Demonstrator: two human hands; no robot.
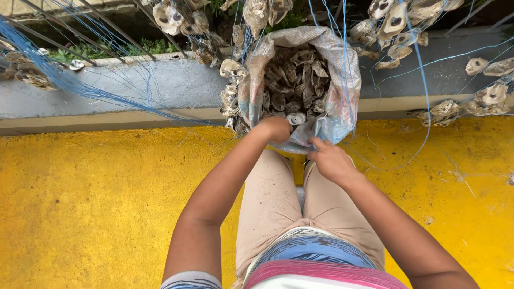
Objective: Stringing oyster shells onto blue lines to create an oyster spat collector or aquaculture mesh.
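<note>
A woven plastic sack (342, 69) stands open in front of my knees, full of grey oyster shells (294, 85). My left hand (276, 129) is closed at the sack's near rim, knuckles up, touching the shells there; what it holds is hidden. My right hand (329, 159) pinches the near edge of the sack just right of it. My legs in beige shorts (278, 203) fill the lower middle.
Yellow painted floor (96, 208) spreads on both sides. A grey concrete ledge (160, 85) runs behind the sack. Blue lines (80, 88) strung with oyster shells (396, 27) hang across it; more strung shells (482, 101) lie at right.
</note>
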